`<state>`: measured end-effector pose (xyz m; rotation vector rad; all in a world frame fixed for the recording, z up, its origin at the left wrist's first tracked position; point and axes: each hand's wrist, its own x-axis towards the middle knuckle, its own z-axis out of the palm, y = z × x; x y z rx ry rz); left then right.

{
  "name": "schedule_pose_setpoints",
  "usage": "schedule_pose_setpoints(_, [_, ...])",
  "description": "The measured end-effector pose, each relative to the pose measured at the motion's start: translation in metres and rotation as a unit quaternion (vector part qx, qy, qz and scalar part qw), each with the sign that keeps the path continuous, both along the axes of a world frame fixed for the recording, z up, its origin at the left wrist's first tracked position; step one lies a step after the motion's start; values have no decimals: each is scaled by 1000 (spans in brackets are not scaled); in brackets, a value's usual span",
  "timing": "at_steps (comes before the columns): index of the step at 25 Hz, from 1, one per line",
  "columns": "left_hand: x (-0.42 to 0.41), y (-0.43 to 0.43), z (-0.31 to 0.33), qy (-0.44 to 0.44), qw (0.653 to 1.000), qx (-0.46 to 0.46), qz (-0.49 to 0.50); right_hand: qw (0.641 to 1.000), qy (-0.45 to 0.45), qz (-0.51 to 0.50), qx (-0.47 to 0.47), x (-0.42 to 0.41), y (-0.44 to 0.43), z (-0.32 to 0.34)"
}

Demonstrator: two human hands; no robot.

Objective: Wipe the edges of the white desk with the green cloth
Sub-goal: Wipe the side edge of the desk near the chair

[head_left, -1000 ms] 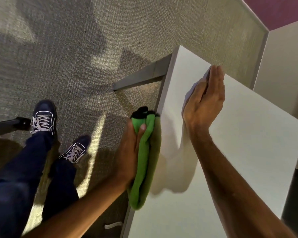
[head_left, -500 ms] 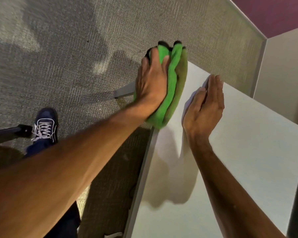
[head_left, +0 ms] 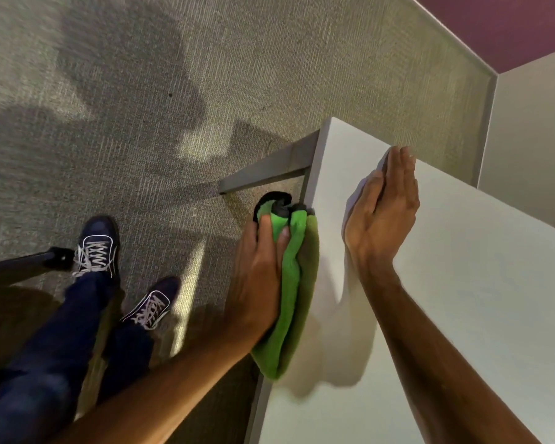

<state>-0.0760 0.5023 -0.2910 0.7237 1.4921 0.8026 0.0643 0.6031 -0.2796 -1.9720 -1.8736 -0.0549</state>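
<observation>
The white desk (head_left: 481,315) fills the right half of the head view, its left edge running from the far corner down toward me. A folded green cloth (head_left: 293,293) with a black trim is pressed against that left edge. My left hand (head_left: 257,283) lies over the cloth and grips it, fingers pointing away from me. On the desk top rests my right hand (head_left: 382,216), flat, fingers together, reaching the desk's far edge, holding nothing.
Grey carpet (head_left: 141,107) lies to the left. A grey desk leg (head_left: 263,171) juts out below the far corner. My two blue shoes (head_left: 96,245) stand on the carpet beside a dark bar (head_left: 20,265). A pale partition (head_left: 532,139) stands behind the desk.
My left hand has slid the cloth back along the left edge, from the far corner toward me. The right hand has stayed flat on the desk top.
</observation>
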Motion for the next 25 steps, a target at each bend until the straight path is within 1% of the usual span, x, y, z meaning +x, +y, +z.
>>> schedule_pose_setpoints(1, [0, -1, -2, 9, 1000, 2, -1, 1000, -5, 5, -17, 1, 0, 1])
schedule_pose_setpoints(3, [0, 7, -4, 24, 999, 32, 8, 1000, -7, -13, -21, 3, 1, -1])
schedule_pose_setpoints(5, [0, 24, -5, 81, 993, 90, -1, 999, -1, -43, -6, 2, 3, -5])
schedule_pose_setpoints(7, [3, 50, -8, 131, 981, 140, -3, 999, -5, -49, -16, 2, 4, -6])
schedule_pose_setpoints(11, [3, 126, -5, 222, 961, 165, -8, 999, -5, -45, -29, 5, 2, -4])
schedule_pose_setpoints(13, [4, 170, 1, 244, 956, 160, -42, 998, -6, -50, -28, 4, 3, -4])
schedule_pose_setpoints(15, [5, 204, 6, 232, 954, 152, -114, 998, -5, -49, -32, 4, 4, -5])
schedule_pose_setpoints(16, [5, 214, 8, 216, 957, 142, -134, 998, -6, -47, -32, 4, 4, -5])
schedule_pose_setpoints(17, [6, 218, 6, 199, 962, 132, -129, 999, -7, -44, -31, 5, 4, -5])
schedule_pose_setpoints(20, [8, 200, -5, 139, 985, 95, -37, 999, -8, -43, -29, 5, 5, -4])
schedule_pose_setpoints(22, [9, 176, -10, 102, 991, 81, 29, 998, -9, -48, -31, 3, 5, -2])
schedule_pose_setpoints(24, [8, 142, -12, 80, 991, 88, 54, 998, -7, -49, -29, 4, 4, -3])
schedule_pose_setpoints(25, [8, 121, -13, 64, 993, 87, 45, 998, -7, -50, -28, 4, 5, -3])
